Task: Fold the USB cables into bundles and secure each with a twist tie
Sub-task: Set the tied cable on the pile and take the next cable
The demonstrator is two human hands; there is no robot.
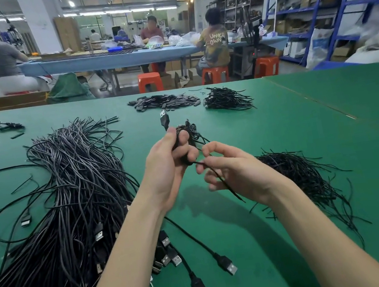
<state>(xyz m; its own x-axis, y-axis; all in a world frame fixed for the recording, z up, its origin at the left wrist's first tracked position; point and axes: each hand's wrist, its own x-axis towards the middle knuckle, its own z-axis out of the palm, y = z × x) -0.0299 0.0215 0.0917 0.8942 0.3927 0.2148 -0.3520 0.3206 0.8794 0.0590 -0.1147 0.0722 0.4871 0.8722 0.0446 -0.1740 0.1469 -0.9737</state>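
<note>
Black folded cable bundle (185, 135) held above green table (310, 147), left hand (170, 167) curled round it to keep loops from springing. USB plug (164, 119) sticks up clear of grip. Right hand (234, 173) pinches twist tie (217, 176) at bundle waist, likely mid-wrap. Loose cable pile (67, 202) left, spare ties (300, 174) right: both within reach.

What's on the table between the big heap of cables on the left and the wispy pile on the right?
In the head view, bare green mat and three stray USB plugs lie between the cable heap and the twist-tie pile.
</note>
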